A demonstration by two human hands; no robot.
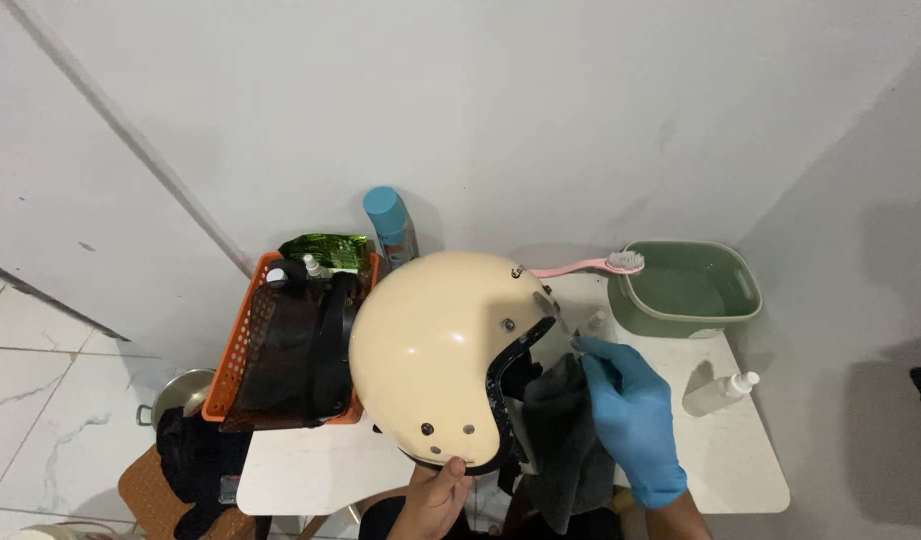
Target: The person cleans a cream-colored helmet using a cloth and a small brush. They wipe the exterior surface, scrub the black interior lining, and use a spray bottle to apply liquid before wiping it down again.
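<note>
A cream open-face helmet (435, 345) with a black rim stands on a small white table (740, 455), its opening turned to the right. My bare left hand (435, 497) grips its lower rim at the near edge. My right hand (630, 410), in a blue glove, pinches a small thin tool (558, 312) against the helmet's upper rim near a snap stud. A dark grey cloth (570, 440) hangs from the helmet's opening under my right hand.
An orange basket (238, 345) on the left holds a dark visor, a green packet and small bottles. A blue-capped spray can (390, 225) stands behind. A green basin (690, 290) bears a pink brush (590, 266). A clear bottle (718, 392) lies at the right. A metal pot (178, 395) sits lower left.
</note>
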